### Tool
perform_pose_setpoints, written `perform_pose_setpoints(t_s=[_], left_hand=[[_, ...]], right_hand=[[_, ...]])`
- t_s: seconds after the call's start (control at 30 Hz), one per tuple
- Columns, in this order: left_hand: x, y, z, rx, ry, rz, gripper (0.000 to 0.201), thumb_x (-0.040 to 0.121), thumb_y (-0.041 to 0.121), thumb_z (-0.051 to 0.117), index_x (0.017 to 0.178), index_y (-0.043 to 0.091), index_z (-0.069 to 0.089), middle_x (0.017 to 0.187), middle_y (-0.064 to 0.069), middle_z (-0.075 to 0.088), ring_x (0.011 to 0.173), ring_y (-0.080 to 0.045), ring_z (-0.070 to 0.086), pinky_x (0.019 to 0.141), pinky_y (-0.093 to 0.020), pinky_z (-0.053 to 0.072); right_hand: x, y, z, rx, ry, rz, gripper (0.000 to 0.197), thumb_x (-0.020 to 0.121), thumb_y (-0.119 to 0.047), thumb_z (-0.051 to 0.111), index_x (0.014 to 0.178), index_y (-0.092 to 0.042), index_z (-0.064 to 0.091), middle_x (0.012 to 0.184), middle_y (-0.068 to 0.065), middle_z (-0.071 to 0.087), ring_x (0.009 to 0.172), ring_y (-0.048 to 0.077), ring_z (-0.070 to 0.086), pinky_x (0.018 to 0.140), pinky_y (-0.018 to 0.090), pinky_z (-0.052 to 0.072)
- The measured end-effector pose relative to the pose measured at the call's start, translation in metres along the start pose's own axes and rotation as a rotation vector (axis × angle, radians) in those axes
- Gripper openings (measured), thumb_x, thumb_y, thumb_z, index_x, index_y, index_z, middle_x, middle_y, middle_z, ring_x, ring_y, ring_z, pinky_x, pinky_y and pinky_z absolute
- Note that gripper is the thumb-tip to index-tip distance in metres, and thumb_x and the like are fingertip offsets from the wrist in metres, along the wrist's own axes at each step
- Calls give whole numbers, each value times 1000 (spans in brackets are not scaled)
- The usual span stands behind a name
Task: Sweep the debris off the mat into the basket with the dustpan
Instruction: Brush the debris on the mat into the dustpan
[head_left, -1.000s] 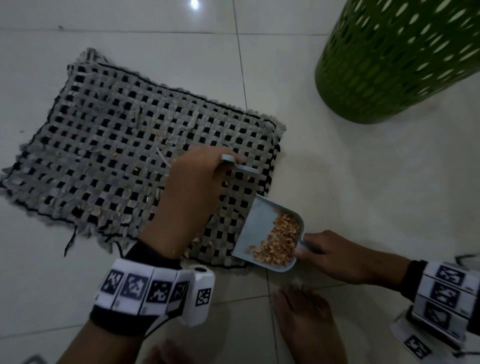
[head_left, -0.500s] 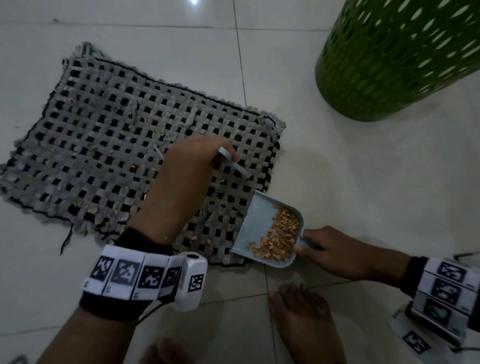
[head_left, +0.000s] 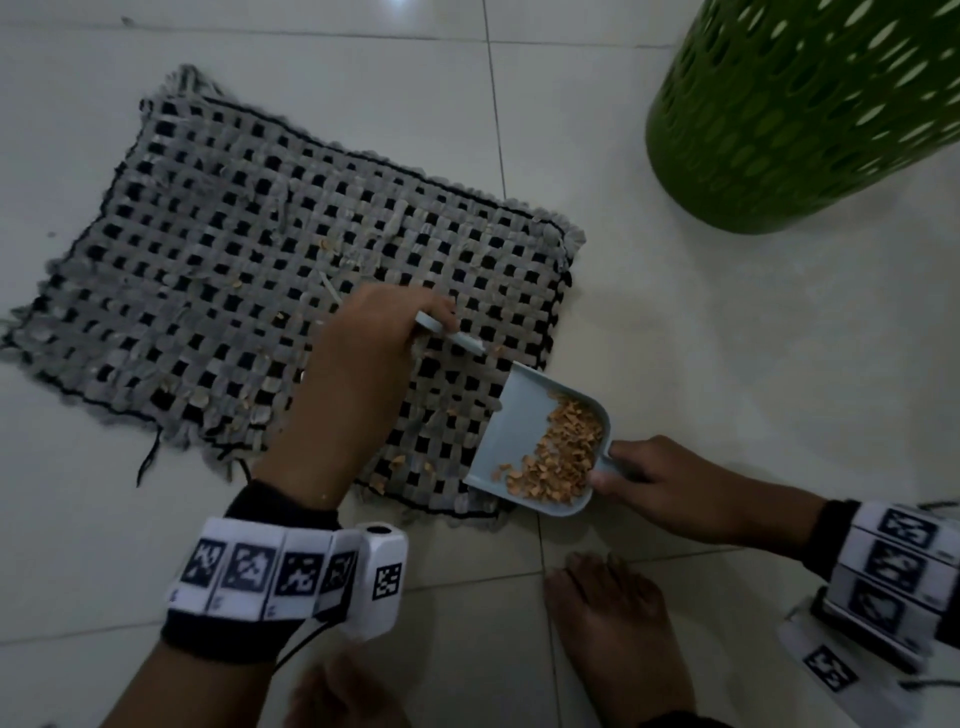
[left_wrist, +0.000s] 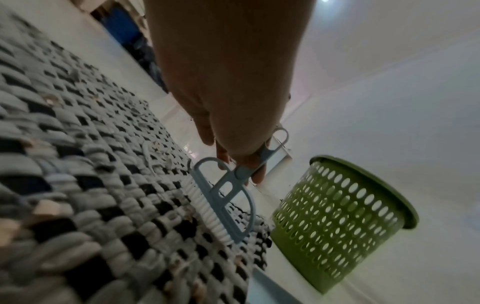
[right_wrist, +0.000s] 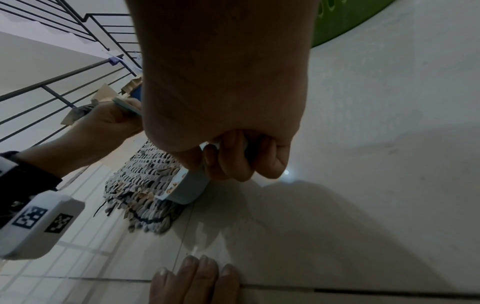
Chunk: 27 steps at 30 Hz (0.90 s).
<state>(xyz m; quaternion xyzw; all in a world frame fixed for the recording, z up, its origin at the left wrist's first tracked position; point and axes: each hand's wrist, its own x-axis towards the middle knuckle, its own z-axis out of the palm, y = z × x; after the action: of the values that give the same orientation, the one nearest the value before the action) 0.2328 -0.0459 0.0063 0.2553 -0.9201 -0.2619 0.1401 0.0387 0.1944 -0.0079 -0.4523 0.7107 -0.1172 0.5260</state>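
A grey and black woven mat (head_left: 218, 270) lies on the tiled floor, with tan debris (head_left: 249, 400) scattered over it. My left hand (head_left: 384, 332) grips the handle of a small light-blue brush (left_wrist: 223, 197) over the mat's right part, bristles toward the weave. At the mat's near right corner my right hand (head_left: 654, 478) holds the handle of a light-blue dustpan (head_left: 519, 415); its open lip lies on the mat. A heap of tan bits (head_left: 566, 452) fills the pan. The green perforated basket (head_left: 800, 114) stands on the floor at the far right.
My bare foot (head_left: 613, 623) is on the tiles just below the dustpan, another foot (head_left: 343, 696) at the bottom edge. Bare white tiles lie between the dustpan and the basket. A stair railing (right_wrist: 64, 67) shows in the right wrist view.
The brush and my left hand have shifted slightly toward the dustpan. The dustpan and my right hand have stayed where they were.
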Motion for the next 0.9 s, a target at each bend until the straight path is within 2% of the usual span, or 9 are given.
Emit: perform_pose_setpoints(t_s=[0.13,0.23,0.3,0.4,0.53,0.63,0.7,0.83,0.9], left_hand=[[-11,-3,-6,50,-50,-56,32,85,-10,56,101,14,69,99,-13,69,94,-32,61,71,-28,41],[1,8,-12,-8,40,35,25,92,5,46,98,11,70,96,-12,71,89,-30,65,72,-29,46],[14,16,-5,-76,52,90,23,94,4,49,97,8,72,99,-10,74,93,-28,68,78,-36,55],[23,16,3,-102,-4,109,24,92,0,52,98,11,73,102,-9,74,95,-28,68,80,-44,57],[19,5,-11,-69,-144,101,35,82,-16,61,93,15,74,97,-10,74,78,-24,68,68,-28,55],[13,-2,-32,-57,-225,-13,39,85,-17,61,90,18,76,98,-6,73,59,5,52,59,-3,33],[16,-5,-41,-73,-155,-20,37,90,-13,57,92,19,75,93,-2,72,62,13,53,58,-2,36],[38,-3,-34,-43,121,52,23,98,2,54,103,12,74,95,-1,72,73,-8,57,73,-13,45],[46,-4,-23,-18,100,83,22,98,2,54,103,11,74,99,-7,74,82,-20,65,77,-24,51]], right_hand=[[2,4,-2,-67,0,2,30,98,-41,47,108,-20,66,87,-5,69,70,0,61,63,18,44],[1,4,-1,-81,-3,-13,23,99,-40,46,100,-27,64,83,-7,67,70,2,61,63,18,43],[1,2,0,-85,-2,-9,15,99,-40,46,91,-36,59,77,-11,64,69,0,60,61,16,40],[0,-2,-1,-98,9,-6,21,99,-37,48,79,-41,52,69,-14,59,66,-6,59,59,11,36],[-1,-4,-3,-109,6,-21,24,99,-33,49,76,-39,50,63,-17,52,62,-12,56,57,10,35],[-1,1,-1,-95,3,5,23,99,-37,48,88,-22,61,65,-11,55,59,-5,55,58,16,37],[-1,5,-1,-90,-1,14,27,99,-39,47,94,-17,63,69,-8,58,60,-2,56,60,20,40],[2,8,-2,-75,-4,-4,29,98,-43,48,101,-20,65,82,-11,65,71,-4,60,65,19,43],[3,9,-4,-82,-9,-3,27,98,-43,47,100,-23,65,83,-12,65,72,-3,61,65,18,43]])
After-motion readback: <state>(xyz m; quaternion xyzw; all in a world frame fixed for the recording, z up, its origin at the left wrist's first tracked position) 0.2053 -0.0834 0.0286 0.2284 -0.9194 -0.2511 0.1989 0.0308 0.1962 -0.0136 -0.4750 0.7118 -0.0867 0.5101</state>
